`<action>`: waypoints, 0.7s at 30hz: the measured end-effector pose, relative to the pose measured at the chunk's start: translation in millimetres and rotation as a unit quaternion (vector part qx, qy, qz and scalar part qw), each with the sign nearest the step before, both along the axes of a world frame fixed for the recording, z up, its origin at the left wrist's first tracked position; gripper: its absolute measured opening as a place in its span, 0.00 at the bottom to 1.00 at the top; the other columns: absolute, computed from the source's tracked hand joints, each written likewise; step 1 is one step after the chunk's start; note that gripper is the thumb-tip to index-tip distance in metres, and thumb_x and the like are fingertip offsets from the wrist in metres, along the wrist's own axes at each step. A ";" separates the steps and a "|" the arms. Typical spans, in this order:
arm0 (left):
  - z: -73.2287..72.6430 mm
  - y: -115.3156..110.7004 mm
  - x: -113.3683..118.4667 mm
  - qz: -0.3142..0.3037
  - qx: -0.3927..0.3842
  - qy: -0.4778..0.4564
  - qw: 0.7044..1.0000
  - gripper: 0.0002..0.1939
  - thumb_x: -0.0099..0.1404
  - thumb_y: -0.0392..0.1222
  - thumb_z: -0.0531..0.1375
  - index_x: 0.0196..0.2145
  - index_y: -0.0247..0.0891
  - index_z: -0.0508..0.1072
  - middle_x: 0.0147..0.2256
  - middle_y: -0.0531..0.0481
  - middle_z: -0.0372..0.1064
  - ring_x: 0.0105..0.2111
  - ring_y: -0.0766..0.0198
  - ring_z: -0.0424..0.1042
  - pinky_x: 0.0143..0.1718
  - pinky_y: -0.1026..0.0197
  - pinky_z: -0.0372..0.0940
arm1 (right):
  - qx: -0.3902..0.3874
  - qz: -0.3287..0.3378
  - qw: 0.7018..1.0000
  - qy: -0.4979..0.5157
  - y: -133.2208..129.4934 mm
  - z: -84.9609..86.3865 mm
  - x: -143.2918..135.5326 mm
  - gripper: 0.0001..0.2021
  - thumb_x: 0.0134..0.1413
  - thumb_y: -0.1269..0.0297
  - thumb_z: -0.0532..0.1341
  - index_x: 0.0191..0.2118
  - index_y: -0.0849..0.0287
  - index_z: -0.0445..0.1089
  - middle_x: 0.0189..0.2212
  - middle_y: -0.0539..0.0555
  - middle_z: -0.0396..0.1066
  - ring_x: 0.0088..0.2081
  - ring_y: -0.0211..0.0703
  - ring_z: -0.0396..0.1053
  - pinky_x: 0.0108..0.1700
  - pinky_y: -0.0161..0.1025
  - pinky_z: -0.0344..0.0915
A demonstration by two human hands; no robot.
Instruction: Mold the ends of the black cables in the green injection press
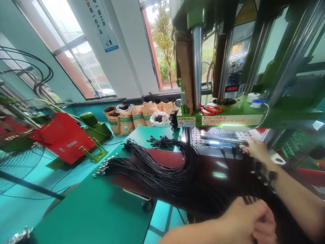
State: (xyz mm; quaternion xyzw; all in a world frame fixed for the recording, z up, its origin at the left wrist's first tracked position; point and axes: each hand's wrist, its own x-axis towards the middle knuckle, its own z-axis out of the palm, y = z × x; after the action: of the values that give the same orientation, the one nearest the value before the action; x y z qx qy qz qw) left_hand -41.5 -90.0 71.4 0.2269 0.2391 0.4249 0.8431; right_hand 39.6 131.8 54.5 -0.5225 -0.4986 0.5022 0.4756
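Observation:
Near the bottom of the view, my left hand is curled round some dark cables that show between its fingers. My right hand reaches to the press and grips the end of a metal mould bar. That bar lies at the front of the perforated metal plate, beneath the green press. Two black connectors hang just below it. Long bundles of black cables curve over the dark red board to the left of my hands, with metal-tipped ends on the green table.
Red-handled scissors and a white spool rest on the press ledge. A green table spans the lower left. Paper sacks stand by the wall, and a red machine is at the left.

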 end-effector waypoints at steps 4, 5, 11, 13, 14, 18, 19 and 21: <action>23.0 -3.3 -49.5 0.133 0.042 -0.068 0.988 0.17 0.54 0.51 0.58 0.21 0.39 0.57 0.11 0.61 0.39 0.10 0.75 0.39 0.13 0.67 0.36 | 0.008 -0.041 0.999 0.018 -2.5 -4.8 15.0 0.03 0.48 0.70 0.50 0.28 0.58 0.58 0.09 0.45 0.56 0.09 0.31 0.50 0.12 0.30 0.48; 32.0 1.8 -73.3 0.209 0.066 -0.074 0.973 0.16 0.55 0.49 0.58 0.21 0.39 0.56 0.12 0.62 0.37 0.10 0.75 0.38 0.13 0.68 0.36 | 0.007 -0.047 0.999 0.020 -2.1 -6.8 21.6 0.03 0.48 0.70 0.50 0.28 0.58 0.58 0.09 0.45 0.56 0.09 0.31 0.49 0.12 0.30 0.47; 46.8 84.2 -217.2 0.693 0.076 0.172 0.697 0.14 0.61 0.45 0.49 0.21 0.39 0.49 0.14 0.62 0.37 0.12 0.76 0.42 0.16 0.70 0.47 | 0.000 -0.038 0.999 0.005 -3.1 -19.5 64.2 0.03 0.50 0.69 0.51 0.27 0.58 0.59 0.08 0.44 0.53 0.10 0.32 0.51 0.12 0.29 0.48; 24.8 113.2 -238.6 0.709 0.038 0.204 0.674 0.13 0.61 0.43 0.46 0.21 0.39 0.47 0.14 0.62 0.38 0.12 0.75 0.43 0.16 0.70 0.48 | -0.008 -0.008 1.000 -0.005 -5.2 -24.0 76.8 0.03 0.50 0.66 0.52 0.28 0.58 0.59 0.09 0.45 0.55 0.11 0.33 0.53 0.13 0.30 0.52; 10.5 124.5 -243.9 0.704 0.022 0.220 0.675 0.13 0.60 0.43 0.46 0.21 0.40 0.47 0.13 0.63 0.38 0.12 0.75 0.44 0.16 0.70 0.49 | -0.012 0.014 1.000 -0.012 -6.2 -26.5 82.9 0.04 0.50 0.65 0.53 0.28 0.58 0.59 0.11 0.46 0.58 0.12 0.34 0.55 0.14 0.30 0.53; -46.2 146.1 -249.9 0.662 -0.031 0.287 0.691 0.13 0.56 0.40 0.52 0.20 0.39 0.49 0.13 0.62 0.46 0.13 0.75 0.52 0.18 0.68 0.56 | -0.008 0.097 0.993 -0.068 -7.1 -37.7 103.8 0.10 0.41 0.65 0.60 0.33 0.59 0.61 0.18 0.49 0.65 0.18 0.37 0.62 0.19 0.33 0.58; -56.3 146.9 -251.3 0.646 -0.042 0.305 0.698 0.12 0.56 0.40 0.52 0.20 0.39 0.51 0.14 0.61 0.48 0.14 0.74 0.54 0.20 0.67 0.58 | -0.003 0.105 0.990 -0.094 -6.4 -40.6 107.2 0.11 0.39 0.67 0.61 0.33 0.60 0.62 0.17 0.48 0.64 0.18 0.37 0.62 0.19 0.33 0.58; -69.3 146.3 -255.8 0.607 -0.059 0.346 0.713 0.12 0.57 0.41 0.52 0.20 0.38 0.53 0.14 0.59 0.53 0.15 0.72 0.58 0.20 0.65 0.60 | 0.009 0.106 0.982 -0.159 -3.9 -46.0 111.1 0.11 0.37 0.70 0.61 0.32 0.60 0.64 0.14 0.46 0.61 0.15 0.36 0.59 0.17 0.32 0.55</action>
State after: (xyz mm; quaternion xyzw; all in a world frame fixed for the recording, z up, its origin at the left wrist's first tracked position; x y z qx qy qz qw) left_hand -297.4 56.3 2.1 0.1138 0.6245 0.7225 0.2739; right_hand 150.8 127.8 8.5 -0.5353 -0.6250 0.4561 0.3390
